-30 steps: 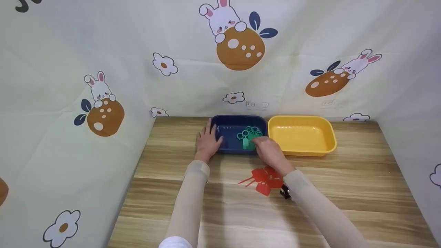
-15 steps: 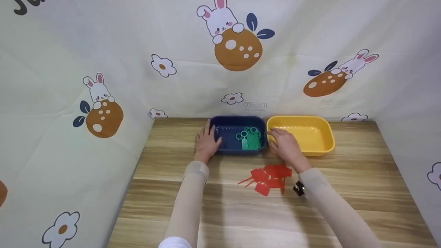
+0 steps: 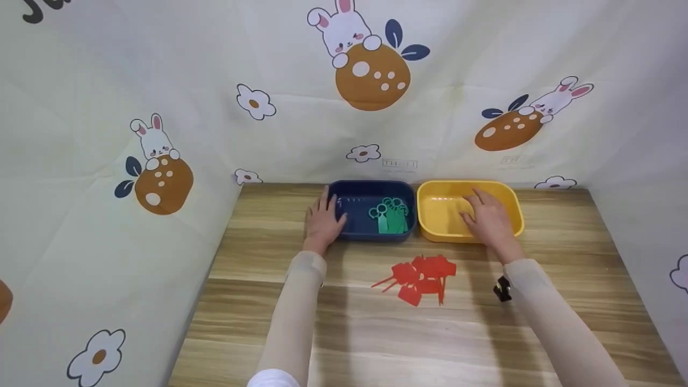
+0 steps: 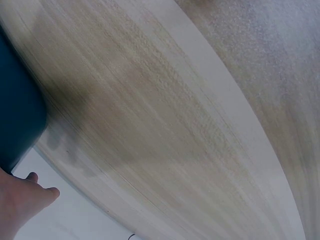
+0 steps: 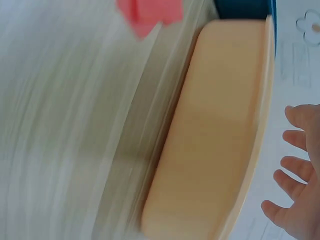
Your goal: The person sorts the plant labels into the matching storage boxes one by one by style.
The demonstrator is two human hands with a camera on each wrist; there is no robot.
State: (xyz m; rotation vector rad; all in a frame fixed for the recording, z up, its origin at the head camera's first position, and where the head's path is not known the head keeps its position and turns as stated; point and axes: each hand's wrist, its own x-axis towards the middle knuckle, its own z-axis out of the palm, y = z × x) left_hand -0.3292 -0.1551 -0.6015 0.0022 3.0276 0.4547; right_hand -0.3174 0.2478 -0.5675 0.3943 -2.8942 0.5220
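My left hand (image 3: 323, 223) rests on the left end of the navy blue tray (image 3: 349, 235), fingers spread along its side and the thumb over the rim. Inside that tray, toward the right end, lies a small pile of flat green tag-like pieces (image 3: 396, 220) with ring-shaped tops. Over the right half of the yellow tray (image 3: 443, 236) hovers my right hand (image 3: 490, 220), fingers loosely spread with nothing between them. In front of the trays, flat red pieces (image 3: 409, 295), some with thin stems, lie heaped on the table. The right wrist view shows the right hand's fingers (image 5: 290, 185) apart.
Both trays stand side by side at the back of the wood-grain table (image 3: 387, 344), close to a printed cloth wall (image 3: 301, 140). More cloth hangs at the left and right. A small black device (image 3: 502, 289) is at the right wrist.
My right hand has let go of the green pieces in the blue tray and moved right, to over the yellow tray. My left hand has stayed at the blue tray.
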